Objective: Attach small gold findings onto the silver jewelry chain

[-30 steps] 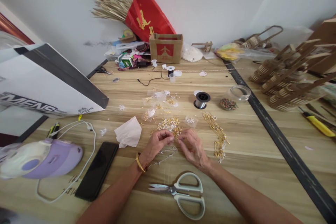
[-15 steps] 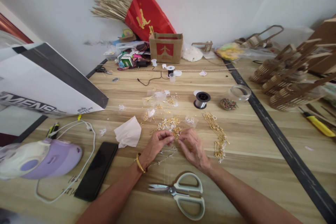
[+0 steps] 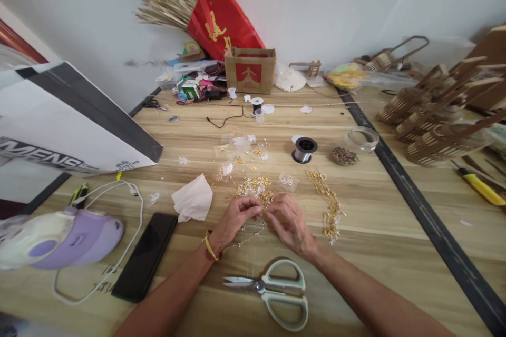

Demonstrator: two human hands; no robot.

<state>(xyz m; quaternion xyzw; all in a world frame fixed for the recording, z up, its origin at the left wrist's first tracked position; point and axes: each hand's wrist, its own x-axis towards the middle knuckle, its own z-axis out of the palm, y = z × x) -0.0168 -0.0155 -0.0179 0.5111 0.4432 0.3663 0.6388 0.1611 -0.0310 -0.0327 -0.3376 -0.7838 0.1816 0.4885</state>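
My left hand (image 3: 236,218) and my right hand (image 3: 290,222) meet fingertip to fingertip low over the wooden table (image 3: 379,231). Both pinch a thin silver chain (image 3: 249,234) that trails down and left beneath my left wrist. The piece held between the fingertips is too small to make out. Just beyond the fingers lies a heap of small gold and silver findings (image 3: 256,188). A row of finished gold chains (image 3: 329,204) lies to the right of my right hand. A gold bangle circles my left wrist.
White-handled scissors (image 3: 276,289) lie near my forearms. A black phone (image 3: 145,256), a crumpled tissue (image 3: 193,199) and a purple device (image 3: 59,237) with a white cable sit left. A wire spool (image 3: 303,149), bead dish (image 3: 343,156) and glass jar (image 3: 361,139) sit farther back. Wooden baskets (image 3: 438,116) stack right.
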